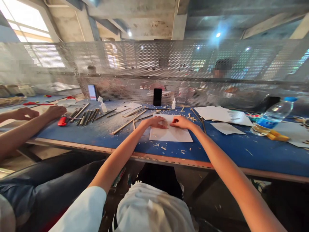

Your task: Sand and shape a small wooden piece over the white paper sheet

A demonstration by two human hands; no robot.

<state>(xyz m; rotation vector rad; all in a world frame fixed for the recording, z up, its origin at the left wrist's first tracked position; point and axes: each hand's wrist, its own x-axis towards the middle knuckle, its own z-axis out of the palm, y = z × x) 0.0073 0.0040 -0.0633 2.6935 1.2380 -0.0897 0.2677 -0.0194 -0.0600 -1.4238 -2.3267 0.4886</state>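
Note:
A white sheet of paper (172, 136) lies on the blue tabletop in front of me. Across its upper left part rests my left hand (156, 122), fingers stretched out and lying flat on the paper. My right hand (181, 122) is at the sheet's upper right, with thumb and fingers curled together in a pinch. Whatever it may hold is too small to make out. Thin wooden sticks (129, 122) and pale shavings (163, 148) lie around the sheet. A dark rod (202, 125) lies just beyond my right hand.
Beyond the sheet stand a black phone (157, 97) and a small white bottle (173, 103). At right are more papers (222, 115) and a water bottle (272, 116). Left, a co-worker's hands (54, 112) are near several metal tools (88, 116). A perforated screen (135, 64) closes the back.

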